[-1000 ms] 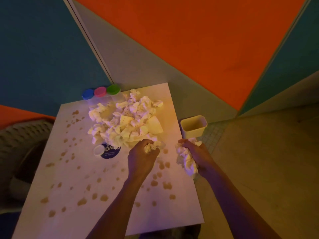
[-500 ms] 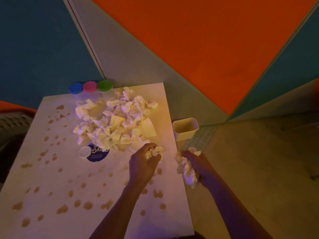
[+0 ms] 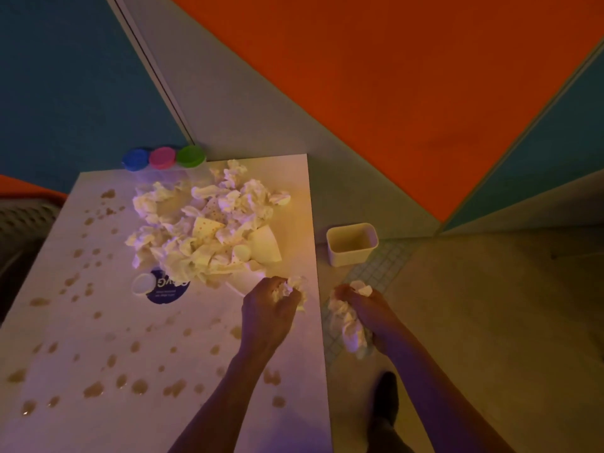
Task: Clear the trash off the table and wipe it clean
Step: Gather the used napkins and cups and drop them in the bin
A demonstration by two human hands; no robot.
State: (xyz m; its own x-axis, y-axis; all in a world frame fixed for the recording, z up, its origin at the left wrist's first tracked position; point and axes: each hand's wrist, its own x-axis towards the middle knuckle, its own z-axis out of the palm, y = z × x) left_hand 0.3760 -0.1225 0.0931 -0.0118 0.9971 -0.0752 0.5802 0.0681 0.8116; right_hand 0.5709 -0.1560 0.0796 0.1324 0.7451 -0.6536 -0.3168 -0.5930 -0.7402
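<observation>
Stained table; left hand pinches tissue; right hand clutches a wad; bin ahead, nearer right.

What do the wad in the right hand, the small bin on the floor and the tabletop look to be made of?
Wad: thin tissue or napkin paper, judging by its soft crumpled folds. Bin: probably moulded plastic, matte cream, with rounded corners and a thin rim. Tabletop: smooth pale laminate or painted board, seemingly; brown spills bead on it.

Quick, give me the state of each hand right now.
Left hand: closed, gripping a crumpled tissue at the table's right edge.
Right hand: closed, holding a wad of tissues beyond the table edge, above the floor.
</observation>
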